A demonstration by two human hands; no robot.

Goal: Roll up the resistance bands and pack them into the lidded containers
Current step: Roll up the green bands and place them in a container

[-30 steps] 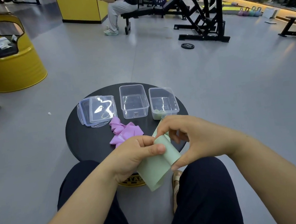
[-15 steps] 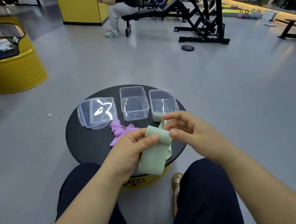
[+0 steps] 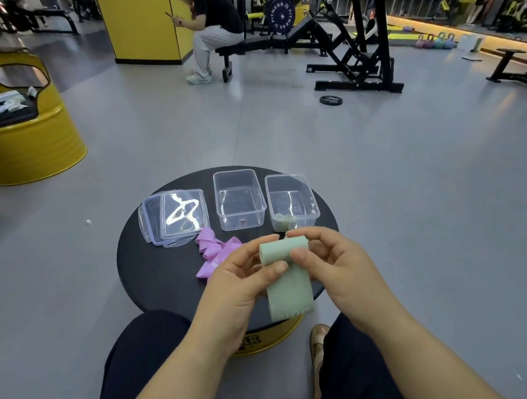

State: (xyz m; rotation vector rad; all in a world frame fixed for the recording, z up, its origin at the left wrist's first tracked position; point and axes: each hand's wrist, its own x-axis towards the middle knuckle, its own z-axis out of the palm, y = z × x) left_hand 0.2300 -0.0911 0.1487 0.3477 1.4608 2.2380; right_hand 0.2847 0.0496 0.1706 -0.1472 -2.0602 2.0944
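From the head camera, both my hands are up over the near edge of the round black worktop [image 3: 153, 274]. They share the green resistance band [image 3: 288, 290]. Its top end is wound into a short roll. My left hand [image 3: 232, 286] pinches the roll's left end, thumb on the front and curled fingers [image 3: 267, 240] behind. My right hand [image 3: 336, 266] pinches the right end the same way, its thumb tip just beside my left thumb. The unrolled tail hangs straight down from the roll, past the worktop's edge and between my knees.

The purple band [image 3: 212, 252] lies loose and crumpled on the worktop, just left of my left hand and touching nothing I hold. Behind it, two clear lids [image 3: 177, 217] are stacked, slightly offset. To their right stand two clear containers, both uncovered. The middle container [image 3: 239, 198] is well apart from my hands. The right container [image 3: 291, 201] sits just behind my fingers, and something pale green [image 3: 285, 218] lies in its near corner.

Farther off, a person [image 3: 206, 21] sits on a bench.
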